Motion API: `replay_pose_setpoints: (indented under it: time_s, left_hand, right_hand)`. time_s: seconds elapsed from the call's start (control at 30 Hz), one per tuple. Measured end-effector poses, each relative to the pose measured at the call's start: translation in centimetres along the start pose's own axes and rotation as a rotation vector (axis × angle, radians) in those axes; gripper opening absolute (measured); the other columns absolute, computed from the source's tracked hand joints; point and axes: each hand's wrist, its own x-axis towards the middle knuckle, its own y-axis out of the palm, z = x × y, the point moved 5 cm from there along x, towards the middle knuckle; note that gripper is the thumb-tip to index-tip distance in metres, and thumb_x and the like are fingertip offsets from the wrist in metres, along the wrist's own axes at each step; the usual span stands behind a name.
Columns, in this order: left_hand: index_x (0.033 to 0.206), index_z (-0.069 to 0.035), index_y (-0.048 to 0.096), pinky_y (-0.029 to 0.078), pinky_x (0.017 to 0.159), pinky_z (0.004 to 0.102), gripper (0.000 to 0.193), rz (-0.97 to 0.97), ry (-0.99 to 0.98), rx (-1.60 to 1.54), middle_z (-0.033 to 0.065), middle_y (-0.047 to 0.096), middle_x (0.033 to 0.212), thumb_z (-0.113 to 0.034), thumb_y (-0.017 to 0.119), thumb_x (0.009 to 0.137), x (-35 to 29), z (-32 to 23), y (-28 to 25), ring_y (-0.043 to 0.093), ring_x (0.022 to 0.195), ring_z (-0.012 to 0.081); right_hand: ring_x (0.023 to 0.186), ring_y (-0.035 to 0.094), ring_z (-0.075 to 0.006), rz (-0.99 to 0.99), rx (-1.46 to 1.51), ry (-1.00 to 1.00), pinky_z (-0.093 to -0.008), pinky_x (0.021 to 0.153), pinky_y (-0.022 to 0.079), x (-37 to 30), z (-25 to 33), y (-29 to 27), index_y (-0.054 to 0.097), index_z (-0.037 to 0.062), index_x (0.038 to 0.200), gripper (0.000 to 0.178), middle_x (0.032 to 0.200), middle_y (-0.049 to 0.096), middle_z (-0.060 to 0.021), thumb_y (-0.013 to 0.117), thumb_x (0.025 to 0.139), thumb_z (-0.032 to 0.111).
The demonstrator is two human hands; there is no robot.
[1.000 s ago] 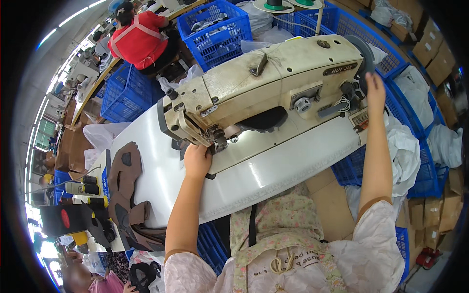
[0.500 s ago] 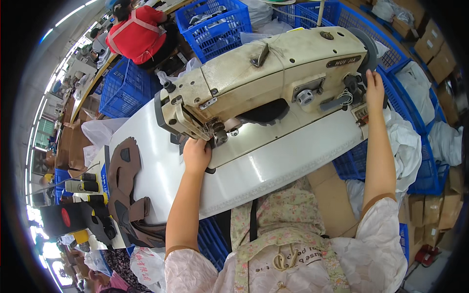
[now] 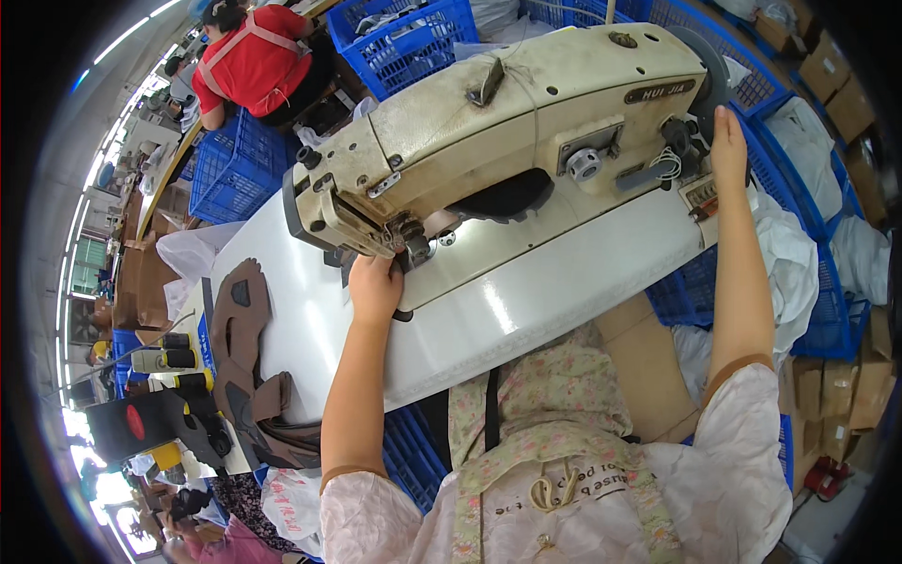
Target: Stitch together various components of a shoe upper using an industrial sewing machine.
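A cream sewing machine [image 3: 451,122] stands on a white table [image 3: 460,329]. My left hand [image 3: 375,287] is at the needle end, its fingers curled in beside the presser foot [image 3: 413,242]. The fingertips are partly hidden, and what they pinch does not show clearly; a bit of dark material lies just left of them. At the far right end, my right hand [image 3: 729,155] is closed against the dark handwheel [image 3: 705,75]. A black curved piece [image 3: 507,195] lies under the machine's arm.
Brown and black cut pieces [image 3: 240,329] lie on the table's left side. Thread spools [image 3: 177,359] stand further left. Blue crates [image 3: 404,42] surround the table's back and right. A person in red [image 3: 252,66] sits at the back left. White bags [image 3: 780,268] hang at right.
The view has shifted slightly, moving the machine a little left in the picture. My right hand has slid slightly along the handwheel. My left hand stays by the presser foot.
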Motion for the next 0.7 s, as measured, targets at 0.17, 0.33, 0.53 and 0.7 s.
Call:
replay_pose_setpoints:
  time_s: [0.17,0.33,0.53,0.7]
  left_hand:
    - [0.099,-0.011,0.069,0.051,0.078,0.0428,0.034,-0.024,-0.005,0.033,0.0138,0.066,0.097,0.004,0.058,0.069,-0.1,0.2,-0.1,0.063,0.091,0.0357]
    - [0.098,-0.012,0.071,0.051,0.082,0.0433,0.035,-0.026,0.008,0.024,0.0139,0.067,0.098,0.002,0.059,0.068,0.1,0.4,1.1,0.062,0.095,0.0349]
    - [0.107,-0.005,0.068,0.048,0.078,0.0474,0.041,0.067,0.004,0.122,0.0197,0.067,0.094,-0.001,0.061,0.066,-0.8,2.6,1.7,0.060,0.088,0.0411]
    - [0.107,-0.002,0.064,0.046,0.085,0.0497,0.040,0.021,0.059,0.043,0.0241,0.062,0.106,0.004,0.055,0.068,-0.6,2.3,1.4,0.055,0.099,0.0456]
  right_hand:
    - [0.112,0.060,-0.0331,0.082,-0.016,0.035,-0.0350,0.098,0.043,0.7,0.8,-0.2,0.062,0.0009,0.122,0.056,0.117,0.065,-0.0217,0.048,0.100,0.050]
    - [0.110,0.062,-0.0318,0.102,-0.012,0.042,-0.0357,0.097,0.044,2.0,1.0,-1.7,0.063,0.0000,0.120,0.058,0.115,0.066,-0.0213,0.048,0.099,0.052]
    - [0.098,0.066,-0.0250,0.339,-0.050,0.007,-0.0353,0.088,0.049,-2.3,-2.0,-3.2,0.069,0.0062,0.105,0.022,0.103,0.070,-0.0144,0.061,0.090,0.020]
    - [0.088,0.065,-0.0299,0.765,-0.223,-0.125,-0.0397,0.080,0.052,-6.9,-2.8,-4.8,0.071,0.0065,0.086,0.016,0.090,0.068,-0.0125,0.064,0.072,0.004]
